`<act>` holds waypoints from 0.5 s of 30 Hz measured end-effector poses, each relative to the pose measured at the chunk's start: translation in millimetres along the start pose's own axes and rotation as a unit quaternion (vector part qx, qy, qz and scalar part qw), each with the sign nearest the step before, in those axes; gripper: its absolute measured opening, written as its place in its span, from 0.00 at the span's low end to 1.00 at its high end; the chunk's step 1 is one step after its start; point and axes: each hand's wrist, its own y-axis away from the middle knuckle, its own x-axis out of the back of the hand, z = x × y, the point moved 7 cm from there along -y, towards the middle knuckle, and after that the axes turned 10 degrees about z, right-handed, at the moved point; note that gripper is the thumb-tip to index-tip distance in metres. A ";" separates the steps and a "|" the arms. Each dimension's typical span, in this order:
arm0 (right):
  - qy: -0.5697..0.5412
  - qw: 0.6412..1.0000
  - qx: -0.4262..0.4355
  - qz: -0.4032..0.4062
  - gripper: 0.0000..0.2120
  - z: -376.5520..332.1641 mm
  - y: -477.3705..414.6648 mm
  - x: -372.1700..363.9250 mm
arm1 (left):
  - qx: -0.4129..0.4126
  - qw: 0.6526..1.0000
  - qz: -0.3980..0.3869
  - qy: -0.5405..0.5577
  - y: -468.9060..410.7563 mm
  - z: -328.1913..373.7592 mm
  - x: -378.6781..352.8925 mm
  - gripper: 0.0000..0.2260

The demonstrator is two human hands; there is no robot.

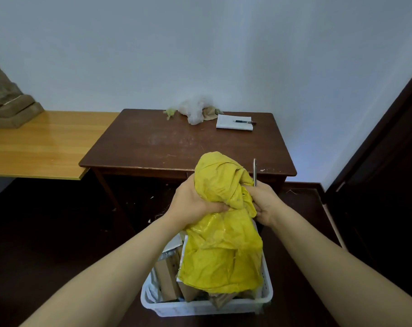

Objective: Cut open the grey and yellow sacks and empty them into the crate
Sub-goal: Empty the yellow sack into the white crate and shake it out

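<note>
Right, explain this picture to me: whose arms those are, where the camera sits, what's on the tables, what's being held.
There is no machine here: one camera worn on a person's head looks forward and down at their own bare arms. The left hand and right hand both grip a crumpled yellow sack, held over a white crate on the dark floor; brown boxes lie in the crate. A thin metal blade, probably scissors, sticks up from the right hand. Beyond stands a dark brown table with a notepad, a pen on it, and crumpled clear plastic. To the left is a lighter wooden table bearing stacked cardboard.
</note>
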 end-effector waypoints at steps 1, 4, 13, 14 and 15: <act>0.054 0.998 0.019 -0.002 0.06 -6.1 -0.7 2.9 | -0.002 1.000 0.009 -0.004 -1.3 -0.3 1.4 0.37; 0.130 0.987 0.097 0.015 0.15 -34.3 -6.4 21.4 | -0.009 0.997 0.028 -0.070 -12.5 -0.4 11.9 0.36; 0.340 0.874 0.336 -0.084 0.58 -48.2 4.7 -6.9 | -0.010 0.998 0.003 -0.064 -25.1 15.0 -1.8 0.30; 0.289 0.888 0.354 -0.061 0.50 -51.2 2.5 -2.9 | 0.003 1.000 -0.011 -0.022 -23.4 15.9 -4.3 0.26; 0.257 0.892 0.368 -0.041 0.43 -54.4 1.1 1.3 | 0.026 0.999 -0.030 0.023 -22.3 14.5 -6.0 0.22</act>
